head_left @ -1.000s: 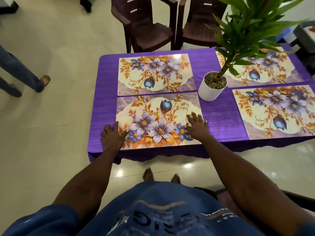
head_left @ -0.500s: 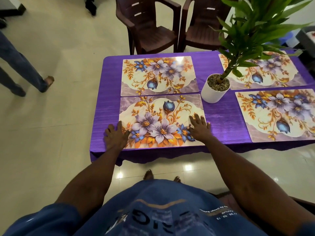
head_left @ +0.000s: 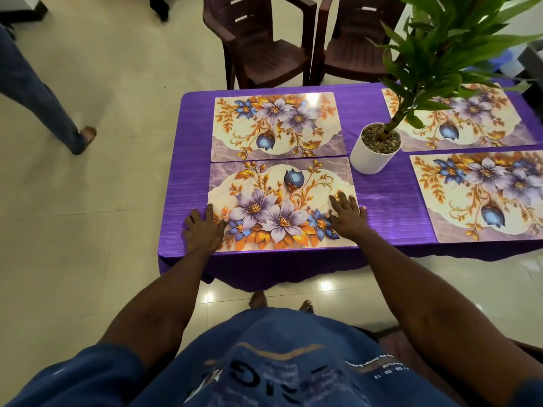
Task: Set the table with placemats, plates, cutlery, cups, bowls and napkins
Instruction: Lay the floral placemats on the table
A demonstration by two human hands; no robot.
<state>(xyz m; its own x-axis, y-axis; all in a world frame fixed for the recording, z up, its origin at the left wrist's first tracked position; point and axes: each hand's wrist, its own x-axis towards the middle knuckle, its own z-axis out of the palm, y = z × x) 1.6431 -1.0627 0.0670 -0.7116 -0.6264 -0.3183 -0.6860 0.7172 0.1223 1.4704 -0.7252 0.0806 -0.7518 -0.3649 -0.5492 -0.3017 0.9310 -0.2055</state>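
Note:
Several floral placemats lie on the purple-clothed table (head_left: 388,198). The near left placemat (head_left: 279,198) sits at the table's front edge. My left hand (head_left: 202,230) lies flat on its left edge, fingers spread. My right hand (head_left: 348,215) presses flat on its right edge. Behind it lies the far left placemat (head_left: 277,124). To the right are the near right placemat (head_left: 482,195) and the far right placemat (head_left: 470,118), partly hidden by leaves. No plates, cutlery, cups, bowls or napkins are in view.
A white pot (head_left: 373,152) with a tall green plant (head_left: 446,39) stands mid-table between the mats. Two dark brown plastic chairs (head_left: 261,45) stand behind the table. Another person's leg (head_left: 38,92) is on the tiled floor at left.
Both hands stay flat on the near left placemat's sides. The view has shifted slightly, and the other person's leg has moved a little.

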